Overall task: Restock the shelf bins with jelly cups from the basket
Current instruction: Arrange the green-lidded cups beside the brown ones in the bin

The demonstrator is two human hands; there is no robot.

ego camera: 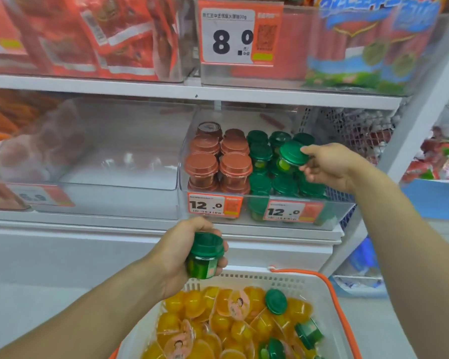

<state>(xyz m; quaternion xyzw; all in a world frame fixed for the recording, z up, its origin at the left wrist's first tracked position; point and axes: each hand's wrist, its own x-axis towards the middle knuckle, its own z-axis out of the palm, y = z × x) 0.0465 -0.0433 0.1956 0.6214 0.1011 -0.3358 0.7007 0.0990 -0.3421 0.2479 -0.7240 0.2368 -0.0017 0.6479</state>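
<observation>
Right hand pinches a green-lidded plastic jelly cup above the clear shelf bin. Left hand grips another green cup above the white basket.

The green jelly cup I grip in my left hand is glossy clear plastic with a ribbed matt lid. At twelve o'clock the bin is smooth transparent plastic; the basket at five o'clock is matt white plastic lattice.
</observation>
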